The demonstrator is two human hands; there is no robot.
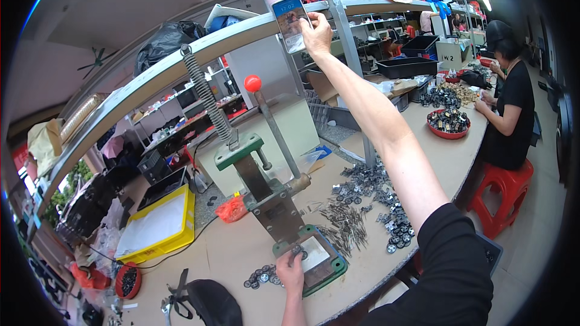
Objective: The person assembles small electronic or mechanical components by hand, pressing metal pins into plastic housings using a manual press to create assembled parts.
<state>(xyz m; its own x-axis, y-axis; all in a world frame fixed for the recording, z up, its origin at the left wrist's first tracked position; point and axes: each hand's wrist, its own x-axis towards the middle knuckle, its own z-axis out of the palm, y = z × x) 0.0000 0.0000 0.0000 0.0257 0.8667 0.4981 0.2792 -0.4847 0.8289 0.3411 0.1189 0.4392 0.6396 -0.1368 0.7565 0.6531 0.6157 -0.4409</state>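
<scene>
Across the middle of the frame, bench: a long pale worktop [241,253] runs from lower left to upper right, under a curved grey overhead shelf rail [181,60].
Press: a green-based hand lever press [275,205] with a red ball handle [252,83] and a coil spring [205,99] stands at lower centre, its base plate bare and pale.
Tray: a yellow plastic tray [160,226] sits left of the press.
Co-worker: a person in black [510,108] sits on a red stool [504,196] at the right edge, beside a red bowl of dark parts [448,122].
Parts: a heap of grey metal stampings [356,205] lies right of the press; small black round discs [261,278] lie just left of its base.
Right hand [315,33]: raised to top centre, fingers wrapped around a smartphone with a lit screen [291,23], thumb on the glass.
Left hand [291,270]: at bottom centre, fingertips pinched on a small dark round part [296,250] at the edge of the base plate; how tightly, I cannot tell.
Step, as I judge it: loading a part onto the press, paused over the phone.
Next move, likely: seat the part squarely, free the right hand for the lever.
</scene>
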